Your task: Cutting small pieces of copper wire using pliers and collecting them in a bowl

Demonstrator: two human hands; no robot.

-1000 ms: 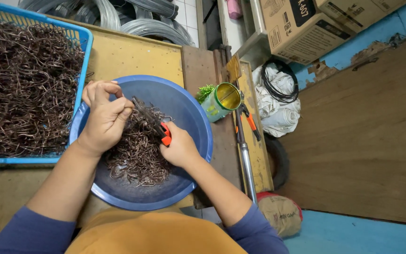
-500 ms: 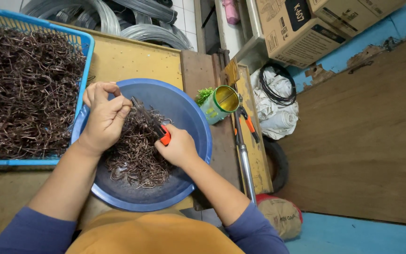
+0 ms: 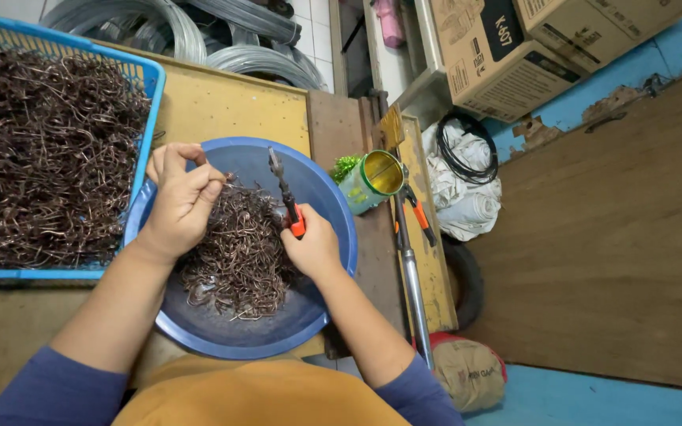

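Right grip (image 3: 312,246) is wrapping shut round orange-handled pliers (image 3: 287,197), tip pointing up & away over the blue basin (image 3: 333,213); left grip (image 3: 181,197) is curling, fingertips pinching a bit of brown wire, forearm angling in from lower left. Basin is sitting on the yellow counter (image 3: 222,106), holding a heap of bent wire pieces (image 3: 238,252). Blue crate (image 3: 148,87) w/ far more wire is touching its left rim. Green-gold can (image 3: 372,180) is standing just right; cardboard boxes (image 3: 507,47) well beyond.
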